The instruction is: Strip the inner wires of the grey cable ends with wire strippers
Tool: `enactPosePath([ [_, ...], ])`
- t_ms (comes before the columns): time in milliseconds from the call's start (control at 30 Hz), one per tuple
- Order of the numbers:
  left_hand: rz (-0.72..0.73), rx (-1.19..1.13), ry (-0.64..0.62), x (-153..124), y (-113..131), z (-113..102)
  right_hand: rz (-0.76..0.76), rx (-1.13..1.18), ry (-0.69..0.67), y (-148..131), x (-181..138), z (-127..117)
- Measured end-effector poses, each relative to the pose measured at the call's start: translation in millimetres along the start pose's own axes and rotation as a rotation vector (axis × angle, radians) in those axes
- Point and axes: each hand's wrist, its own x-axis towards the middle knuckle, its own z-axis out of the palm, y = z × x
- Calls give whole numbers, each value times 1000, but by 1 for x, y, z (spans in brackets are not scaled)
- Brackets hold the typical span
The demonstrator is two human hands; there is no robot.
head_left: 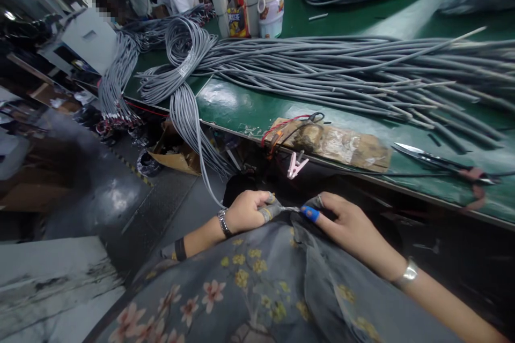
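Left hand [246, 211] and right hand [340, 215] are pinching exposed wires [289, 208], this end seemingly unfinished. Many cables [289, 67] are lying bunched nearby, apparently waiting.

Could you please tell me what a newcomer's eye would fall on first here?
Most likely the long bundle of gray cables sprawled across the green table. Next, perhaps, the pink clip at its near edge, then the left hand and right hand below, holding a thin strand.

Gray cables [306, 67] sprawl across a green workbench [225, 99], barring low reach beyond. There is room to pass left of a taped board [370, 153], while a pink clip [295, 168] and scissors [414, 151] crowd the front edge.
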Motion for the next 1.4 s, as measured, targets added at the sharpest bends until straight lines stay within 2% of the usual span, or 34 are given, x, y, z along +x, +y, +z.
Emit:
enactPosePath([
  [100,9,96,-15,0,5,-3,126,254,-68,3,0,7],
  [200,1,181,-37,1,12,-6,85,138,32,2,-1,7],
  [300,-33,250,-2,4,15,-7,-192,-152,149,-3,-3,1],
  [367,-52,246,100,8,14,-8,-427,-251,162,-8,-4,-3],
  [433,-56,128,200,12,10,-11,-541,-297,193,-10,-3,-6],
  [500,-49,-58,208,15,8,-13,-500,-379,272,-8,-1,-7],
  [600,-50,-230,118,15,7,-16,-392,-526,369,-1,1,-10],
  [733,-73,-291,72,12,6,-12,-395,-635,384,5,2,-12],
  [933,-89,-311,39,13,1,-6,-415,-650,331,2,5,-10],
  [1267,-61,-319,-5,15,-1,-5,-348,-522,249,1,6,-2],
  [1333,-54,-330,-20,14,-1,-4,-292,-405,222,1,6,-1],
  [1400,-40,-323,-38,14,0,-4,-209,-195,162,1,7,2],
])
